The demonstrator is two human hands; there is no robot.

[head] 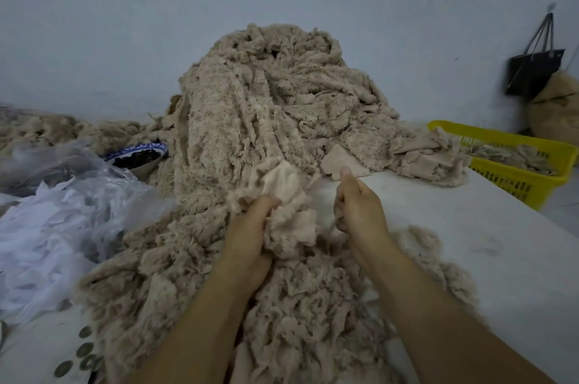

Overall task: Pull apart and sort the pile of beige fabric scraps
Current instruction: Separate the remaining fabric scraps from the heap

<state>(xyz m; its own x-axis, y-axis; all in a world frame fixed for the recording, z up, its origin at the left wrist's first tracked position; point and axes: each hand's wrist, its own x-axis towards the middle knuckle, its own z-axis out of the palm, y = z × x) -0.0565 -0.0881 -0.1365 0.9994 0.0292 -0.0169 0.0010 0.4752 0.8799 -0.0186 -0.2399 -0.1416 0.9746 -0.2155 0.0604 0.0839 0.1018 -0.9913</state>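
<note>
A tall pile of beige fluffy fabric scraps (266,101) fills the middle of the white table (485,242) and spills toward me. My left hand (250,233) grips a pale beige scrap (288,195) at the pile's near slope. My right hand (357,205) is beside it with fingers curled, thumb up, and seems to pinch the same scrap's edge. A flat pale piece (340,164) lies just beyond my right thumb.
A yellow plastic basket (532,176) holding scraps sits at the table's right edge. On the left lie clear plastic bags and white material (47,227) and a blue-rimmed bowl (138,158) of dark items. A black bag (535,70) hangs on the wall.
</note>
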